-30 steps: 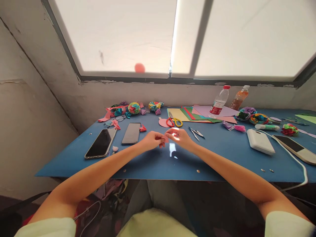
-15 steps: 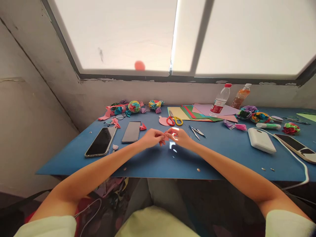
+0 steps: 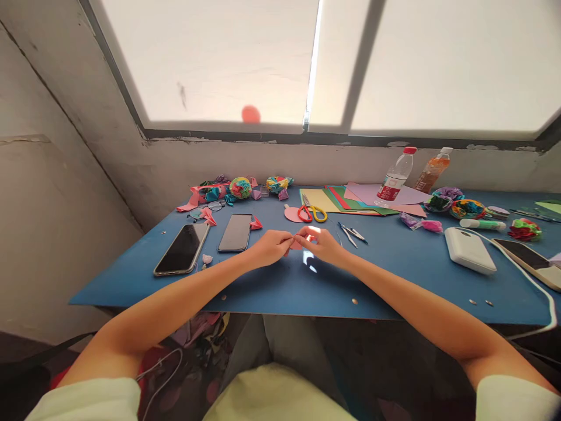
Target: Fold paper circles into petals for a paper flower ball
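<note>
My left hand [image 3: 272, 245] and my right hand [image 3: 319, 244] meet above the blue table [image 3: 394, 275]; the fingers of both are closed in a pinch on a small pink paper piece [image 3: 296, 245] between them. Behind it lie scissors [image 3: 310, 213] and coloured paper sheets [image 3: 350, 200]. Two phones [image 3: 209, 241] are at my left.

**Figure: the wearer's body as seen from the head camera**

2 bare forearms enter from the lower corners, each ending in a bare hand: left hand [image 3: 272, 246], right hand [image 3: 323, 244]. No rings, watch or bracelets show. Each upper arm is covered by a short, pale yellow-green fabric sleeve, left sleeve [image 3: 94, 400] and right sleeve [image 3: 517, 399], cut off above the elbow. The same pale yellow-green fabric covers the torso [image 3: 276, 397] at bottom centre.
</note>
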Demonstrator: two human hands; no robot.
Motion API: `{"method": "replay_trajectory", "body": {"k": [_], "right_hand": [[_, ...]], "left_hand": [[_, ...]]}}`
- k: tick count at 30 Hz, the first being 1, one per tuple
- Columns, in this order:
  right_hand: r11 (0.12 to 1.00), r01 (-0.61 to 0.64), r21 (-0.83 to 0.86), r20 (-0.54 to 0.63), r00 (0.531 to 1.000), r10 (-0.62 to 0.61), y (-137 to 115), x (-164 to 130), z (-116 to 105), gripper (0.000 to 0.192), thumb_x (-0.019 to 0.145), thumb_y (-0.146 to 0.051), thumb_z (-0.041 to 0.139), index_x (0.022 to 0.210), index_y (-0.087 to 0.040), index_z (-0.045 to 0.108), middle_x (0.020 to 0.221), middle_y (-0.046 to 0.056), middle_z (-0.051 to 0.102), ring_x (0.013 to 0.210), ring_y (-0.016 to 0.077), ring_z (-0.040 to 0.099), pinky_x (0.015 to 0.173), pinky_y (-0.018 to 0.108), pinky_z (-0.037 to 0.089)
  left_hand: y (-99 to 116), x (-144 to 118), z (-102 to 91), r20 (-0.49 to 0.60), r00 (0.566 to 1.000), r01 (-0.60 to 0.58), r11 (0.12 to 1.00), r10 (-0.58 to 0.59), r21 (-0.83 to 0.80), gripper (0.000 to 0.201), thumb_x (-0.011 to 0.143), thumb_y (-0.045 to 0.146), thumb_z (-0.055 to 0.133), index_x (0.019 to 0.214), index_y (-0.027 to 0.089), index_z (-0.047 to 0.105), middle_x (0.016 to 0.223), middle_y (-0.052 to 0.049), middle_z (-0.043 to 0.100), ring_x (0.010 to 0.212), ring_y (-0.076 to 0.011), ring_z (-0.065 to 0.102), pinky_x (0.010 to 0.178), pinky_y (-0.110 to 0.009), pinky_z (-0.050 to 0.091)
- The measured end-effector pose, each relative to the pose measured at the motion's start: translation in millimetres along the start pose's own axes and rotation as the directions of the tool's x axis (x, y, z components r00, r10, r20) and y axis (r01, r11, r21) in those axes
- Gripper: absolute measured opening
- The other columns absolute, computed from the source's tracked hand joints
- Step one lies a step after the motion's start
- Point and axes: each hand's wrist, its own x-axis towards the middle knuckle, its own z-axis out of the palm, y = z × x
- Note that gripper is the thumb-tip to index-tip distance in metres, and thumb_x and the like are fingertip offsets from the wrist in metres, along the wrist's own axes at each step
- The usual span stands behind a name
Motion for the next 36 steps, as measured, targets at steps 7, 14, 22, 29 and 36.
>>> {"method": "replay_trajectory", "body": {"k": [7,14,22,29,36], "right_hand": [[0.999,0.022,-0.035,0.031,0.999,-0.021,2,-2,3,0.039,0.090,-0.045,0.033,0.072,-0.015,0.049,0.063,-0.001,0.043,0.058,0.0086,0.034,0.055,0.023,0.028],[0.997,0.057,-0.057,0.059,0.997,-0.053,0,-3,1,0.037,0.090,-0.043,0.033,0.067,-0.015,0.042,0.061,-0.001,0.038,0.058,0.0090,0.030,0.055,0.023,0.025],[0.997,0.075,0.016,0.102,0.992,-0.076,-11,-5,2,0.038,0.090,-0.045,0.030,0.069,-0.015,0.042,0.062,-0.001,0.035,0.059,0.0091,0.028,0.055,0.023,0.026],[0.998,-0.029,0.049,0.067,0.997,0.025,-7,-4,-1,0.040,0.087,-0.048,0.037,0.067,-0.015,0.046,0.059,-0.002,0.033,0.057,0.0088,0.026,0.051,0.023,0.022],[0.987,-0.061,0.152,0.095,0.994,0.047,-13,-7,4,0.044,0.089,-0.051,0.030,0.067,-0.015,0.040,0.061,-0.001,0.034,0.057,0.0087,0.029,0.050,0.022,0.027]], "left_hand": [[-2,2,2.0,0.014,0.999,-0.031,0.999,0.031,-0.010,0.027,0.089,0.037,0.047,0.094,0.012,0.056,0.083,-0.002,0.059,0.069,-0.0113,0.058,0.064,-0.028,0.050],[2,1,0.3,-0.047,0.992,-0.113,0.994,0.113,0.003,0.030,0.090,0.039,0.044,0.084,0.012,0.056,0.071,0.001,0.056,0.061,-0.0095,0.054,0.061,-0.026,0.047],[4,0,0.9,-0.117,0.972,-0.198,0.978,0.204,0.059,0.029,0.089,0.037,0.046,0.075,0.013,0.054,0.064,0.004,0.049,0.056,-0.0083,0.048,0.056,-0.024,0.042],[3,1,-0.4,-0.069,0.982,-0.176,0.984,0.176,0.008,0.035,0.092,0.041,0.038,0.074,0.014,0.052,0.058,0.005,0.046,0.052,-0.0082,0.045,0.053,-0.023,0.039],[8,-3,-1.9,-0.033,0.989,-0.143,0.989,0.144,0.038,0.037,0.092,0.038,0.037,0.068,0.014,0.051,0.056,0.005,0.042,0.049,-0.0073,0.040,0.048,-0.021,0.033]]}}
